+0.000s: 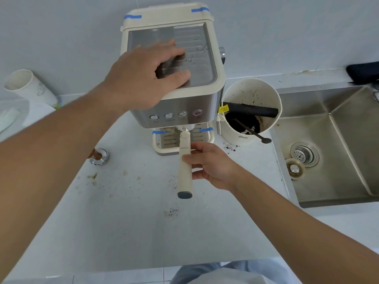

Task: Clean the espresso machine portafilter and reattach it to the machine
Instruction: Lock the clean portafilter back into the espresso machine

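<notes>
A cream and steel espresso machine stands at the back of the white counter. Its portafilter sits under the machine's front, and the cream handle with a grey end cap points toward me. My right hand grips that handle from the right, fingers curled round it. My left hand lies on the machine's ribbed metal top, fingers spread and pressing down. The portafilter's basket end is hidden under the machine.
A cream knock box with dark coffee grounds and a black bar stands right of the machine, with a spoon leaning from it. A steel sink lies at the right. A tipped paper cup and a tamper sit at the left. Coffee specks dot the counter.
</notes>
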